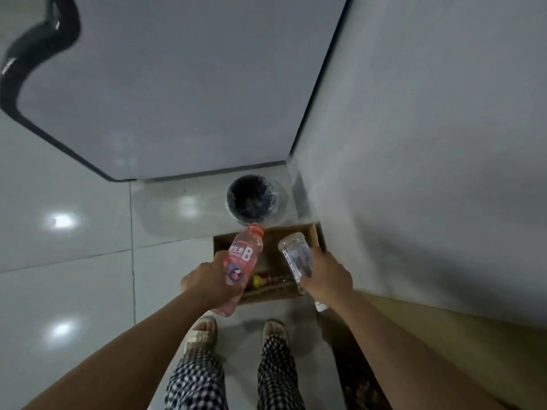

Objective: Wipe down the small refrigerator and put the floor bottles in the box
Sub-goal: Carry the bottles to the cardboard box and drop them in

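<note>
A large pale slab with a dark edge (165,93) filled the upper part of the head view; it may have been the top of the small refrigerator, though that could not be told for sure, and nothing showed whether it had been wiped. No cloth was in sight. A grey wall (429,143) ran down the right side, and glossy white floor tiles (65,261) spread to the left and below.

On the floor just beside the wall sat an open cardboard box (268,292), with a round black bin (251,199) lined with clear plastic just beyond it. Something with a yellow and red label already lay in the bottom of the box, apparently another bottle, so the collecting looked under way rather than freshly begun.

The person stood over the box, feet in pale slippers just short of it. The left hand (207,281) was curled round a pink bottle (244,254) marked with a big B, cap pointing away, held above the box's left half. The right hand (327,275) grasped a clear bottle (296,255) by its lower part, above the right half. Neither bottle had been let go yet, so dropping both in seemed the step in hand; no other bottles showed on the visible floor, and the wiping remained unconfirmed
</note>
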{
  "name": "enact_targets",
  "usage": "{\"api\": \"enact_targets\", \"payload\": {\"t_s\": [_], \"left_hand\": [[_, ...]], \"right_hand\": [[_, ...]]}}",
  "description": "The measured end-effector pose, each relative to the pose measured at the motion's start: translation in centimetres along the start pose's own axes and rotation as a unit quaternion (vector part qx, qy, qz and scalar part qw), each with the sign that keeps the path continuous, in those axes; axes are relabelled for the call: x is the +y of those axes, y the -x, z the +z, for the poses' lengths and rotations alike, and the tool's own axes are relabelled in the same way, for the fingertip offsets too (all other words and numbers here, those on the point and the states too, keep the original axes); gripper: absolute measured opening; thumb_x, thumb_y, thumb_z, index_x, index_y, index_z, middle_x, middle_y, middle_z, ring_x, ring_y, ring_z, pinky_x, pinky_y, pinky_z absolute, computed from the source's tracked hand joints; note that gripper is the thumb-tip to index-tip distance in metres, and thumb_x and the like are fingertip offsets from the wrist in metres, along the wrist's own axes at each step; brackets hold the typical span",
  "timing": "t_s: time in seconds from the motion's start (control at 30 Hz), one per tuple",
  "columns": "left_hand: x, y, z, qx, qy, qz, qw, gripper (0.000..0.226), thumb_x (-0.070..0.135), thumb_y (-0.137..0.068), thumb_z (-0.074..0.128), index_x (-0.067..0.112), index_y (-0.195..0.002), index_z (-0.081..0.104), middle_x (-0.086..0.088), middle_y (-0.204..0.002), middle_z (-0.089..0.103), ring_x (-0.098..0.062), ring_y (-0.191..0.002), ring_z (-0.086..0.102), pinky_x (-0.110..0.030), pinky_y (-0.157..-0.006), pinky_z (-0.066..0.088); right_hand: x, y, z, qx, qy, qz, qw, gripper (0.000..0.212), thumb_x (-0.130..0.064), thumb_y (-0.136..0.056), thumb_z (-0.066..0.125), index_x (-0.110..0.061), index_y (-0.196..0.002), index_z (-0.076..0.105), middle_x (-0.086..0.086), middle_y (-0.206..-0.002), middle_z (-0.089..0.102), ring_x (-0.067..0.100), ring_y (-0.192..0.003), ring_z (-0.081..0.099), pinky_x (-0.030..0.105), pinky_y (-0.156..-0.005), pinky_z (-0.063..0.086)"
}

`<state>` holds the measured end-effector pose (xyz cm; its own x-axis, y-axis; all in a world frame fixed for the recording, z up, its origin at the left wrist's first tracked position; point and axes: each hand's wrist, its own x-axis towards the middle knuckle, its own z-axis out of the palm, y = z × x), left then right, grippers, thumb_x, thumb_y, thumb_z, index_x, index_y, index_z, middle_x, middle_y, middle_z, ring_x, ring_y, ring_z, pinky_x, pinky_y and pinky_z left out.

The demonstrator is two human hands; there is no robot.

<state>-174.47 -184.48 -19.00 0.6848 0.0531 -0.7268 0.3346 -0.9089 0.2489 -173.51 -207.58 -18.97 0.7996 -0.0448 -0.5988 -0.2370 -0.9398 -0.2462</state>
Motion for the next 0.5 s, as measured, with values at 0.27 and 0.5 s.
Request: {"api": "enact_targets", "payload": {"t_s": [0.27, 0.5], "left_hand": [[-1.2, -8.8, 10.6, -0.031, 0.033, -0.052, 0.998, 0.079, 0.061, -0.071, 0.063, 0.031, -0.134, 0.026, 0.000, -0.117, 0.061, -0.021, -0.101, 0.062, -0.035, -0.083, 0.051], [-2.8, -22.7, 19.3, -0.043, 0.064, -0.056, 0.995, 0.075, 0.051, -0.076, 0.067, 0.022, -0.136, 0.031, -0.005, -0.120, 0.059, -0.024, -0.105, 0.060, -0.036, -0.088, 0.046]], "right_hand": [[5.1, -10.2, 9.1, -0.081, -0.005, 0.055, 0.995, 0.034, -0.035, -0.081, 0.066, -0.023, -0.103, 0.044, -0.008, -0.081, 0.050, 0.007, -0.063, 0.046, 0.023, -0.050, 0.032], [8.5, -20.9, 19.6, -0.094, -0.050, 0.054, 0.993, 0.038, -0.036, -0.083, 0.067, -0.018, -0.110, 0.047, -0.002, -0.091, 0.059, 0.014, -0.073, 0.059, 0.025, -0.054, 0.044]]}}
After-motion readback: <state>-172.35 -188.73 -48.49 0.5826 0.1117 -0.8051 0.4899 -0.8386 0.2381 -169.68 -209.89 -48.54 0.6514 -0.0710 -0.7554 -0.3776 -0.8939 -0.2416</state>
